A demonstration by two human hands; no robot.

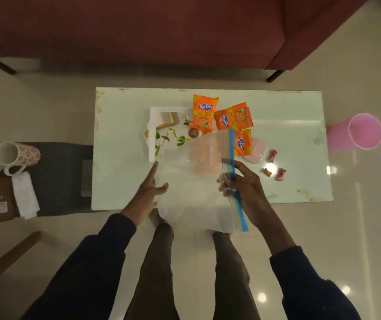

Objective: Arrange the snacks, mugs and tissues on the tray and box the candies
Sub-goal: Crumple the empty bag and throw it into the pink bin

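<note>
My right hand [242, 183] grips the blue zip edge of a clear plastic bag [192, 181] that hangs over the front of the white table [125, 172]. My left hand [150, 185] hovers open beside the bag, fingers straight, near the corner of a white printed tray [153, 121]. Three orange snack packets [204, 112] [233, 116] [242, 143] lie on and beside the tray. Three red-wrapped candies [272, 155] [267, 172] [281, 174] sit on the table to the right. A pink box [257, 151] lies partly under the third packet.
Two patterned mugs [11, 155] and folded white tissues [24, 195] rest on a dark seat at the left. A pink bin [360, 131] stands on the floor to the right. A maroon sofa [138, 31] runs behind the table.
</note>
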